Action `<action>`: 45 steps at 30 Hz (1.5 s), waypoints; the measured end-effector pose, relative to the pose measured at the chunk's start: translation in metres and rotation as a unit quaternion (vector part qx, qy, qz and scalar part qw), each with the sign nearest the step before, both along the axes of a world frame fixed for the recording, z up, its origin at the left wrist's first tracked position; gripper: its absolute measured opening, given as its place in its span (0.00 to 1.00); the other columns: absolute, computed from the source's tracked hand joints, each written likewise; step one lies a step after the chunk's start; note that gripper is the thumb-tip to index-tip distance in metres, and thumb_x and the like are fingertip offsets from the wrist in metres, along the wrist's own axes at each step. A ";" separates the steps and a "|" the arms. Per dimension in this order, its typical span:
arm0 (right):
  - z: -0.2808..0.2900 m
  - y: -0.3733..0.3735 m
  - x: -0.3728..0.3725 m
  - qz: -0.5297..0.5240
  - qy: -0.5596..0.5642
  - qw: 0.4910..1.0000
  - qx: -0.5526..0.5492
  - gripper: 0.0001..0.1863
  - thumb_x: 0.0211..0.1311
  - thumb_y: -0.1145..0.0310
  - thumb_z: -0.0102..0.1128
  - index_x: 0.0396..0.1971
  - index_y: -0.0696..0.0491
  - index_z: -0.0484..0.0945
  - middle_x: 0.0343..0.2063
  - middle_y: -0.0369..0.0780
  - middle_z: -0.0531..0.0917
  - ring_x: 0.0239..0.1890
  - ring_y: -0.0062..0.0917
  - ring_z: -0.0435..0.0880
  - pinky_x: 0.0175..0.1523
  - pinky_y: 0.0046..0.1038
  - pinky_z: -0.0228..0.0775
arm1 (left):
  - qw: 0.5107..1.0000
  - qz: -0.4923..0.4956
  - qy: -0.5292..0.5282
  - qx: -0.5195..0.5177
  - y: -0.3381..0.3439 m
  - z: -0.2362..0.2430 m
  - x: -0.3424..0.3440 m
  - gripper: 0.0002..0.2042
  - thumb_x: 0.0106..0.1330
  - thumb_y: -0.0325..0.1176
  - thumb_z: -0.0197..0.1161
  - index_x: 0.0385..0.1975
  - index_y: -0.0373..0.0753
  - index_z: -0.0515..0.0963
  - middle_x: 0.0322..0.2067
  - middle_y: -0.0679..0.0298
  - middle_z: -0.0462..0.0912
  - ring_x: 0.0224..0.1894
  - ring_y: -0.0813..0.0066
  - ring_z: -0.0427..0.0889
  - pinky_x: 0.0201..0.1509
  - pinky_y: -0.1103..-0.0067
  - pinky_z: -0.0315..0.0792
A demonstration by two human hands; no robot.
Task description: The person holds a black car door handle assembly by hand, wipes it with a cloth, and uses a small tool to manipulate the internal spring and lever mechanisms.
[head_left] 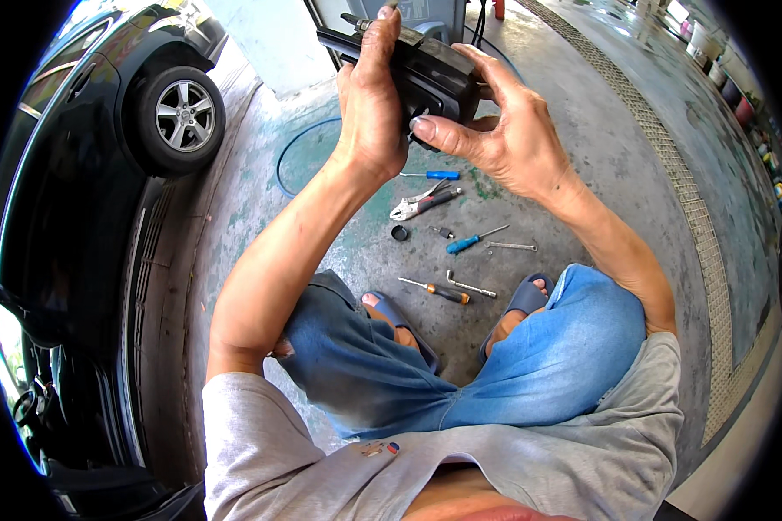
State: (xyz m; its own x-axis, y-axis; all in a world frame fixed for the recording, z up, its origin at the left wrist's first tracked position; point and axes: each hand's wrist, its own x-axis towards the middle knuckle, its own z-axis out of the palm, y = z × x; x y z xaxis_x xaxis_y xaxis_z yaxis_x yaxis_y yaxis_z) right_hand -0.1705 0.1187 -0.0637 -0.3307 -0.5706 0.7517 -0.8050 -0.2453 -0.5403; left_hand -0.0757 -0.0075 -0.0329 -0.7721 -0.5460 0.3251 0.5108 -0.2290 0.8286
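One black part I see — left hand and right hand both clasping it — above pliers and screwdrivers on the floor.

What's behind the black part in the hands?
Past the upper edge of the black part, some of a grey plastic object shows; around it, concrete floor. Whatever lies directly behind it, the left hand or the right hand is covered.

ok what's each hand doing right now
Left hand: closed, holding a black part.
Right hand: closed on the same part, thumb and fingers against it.
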 end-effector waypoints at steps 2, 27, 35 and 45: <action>0.004 0.001 0.006 0.002 -0.007 1.000 0.022 0.51 0.43 0.41 0.78 0.58 0.65 0.70 0.44 0.54 0.83 0.47 0.39 0.86 0.52 0.34 0.78 | 1.000 -0.022 -0.019 0.001 -0.001 0.001 0.002 0.21 0.74 0.56 0.49 0.40 0.41 0.74 0.35 0.61 0.84 0.34 0.71 0.86 0.42 0.75 0.82; 0.005 -0.006 0.011 0.003 -0.030 0.999 -0.028 0.41 0.46 0.44 0.77 0.48 0.65 0.77 0.36 0.48 0.84 0.40 0.34 0.86 0.46 0.31 0.78 | 0.989 0.119 0.076 0.037 -0.006 0.001 -0.001 0.33 0.73 0.65 0.35 0.46 0.37 0.74 0.40 0.57 0.82 0.43 0.63 0.83 0.54 0.66 0.77; 0.015 -0.007 0.012 -0.004 0.000 0.999 -0.039 0.37 0.46 0.44 0.76 0.42 0.64 0.79 0.32 0.47 0.84 0.34 0.33 0.87 0.42 0.31 0.79 | 0.991 0.099 0.088 0.033 -0.004 0.016 0.002 0.34 0.74 0.64 0.32 0.49 0.37 0.72 0.41 0.57 0.81 0.45 0.62 0.82 0.55 0.65 0.77; 0.023 -0.001 0.010 0.000 -0.042 0.997 -0.058 0.36 0.47 0.47 0.76 0.44 0.64 0.78 0.33 0.46 0.86 0.35 0.27 0.86 0.42 0.28 0.79 | 0.993 0.062 0.086 0.057 0.005 0.025 -0.007 0.35 0.72 0.67 0.36 0.43 0.36 0.75 0.39 0.59 0.82 0.40 0.67 0.82 0.49 0.71 0.78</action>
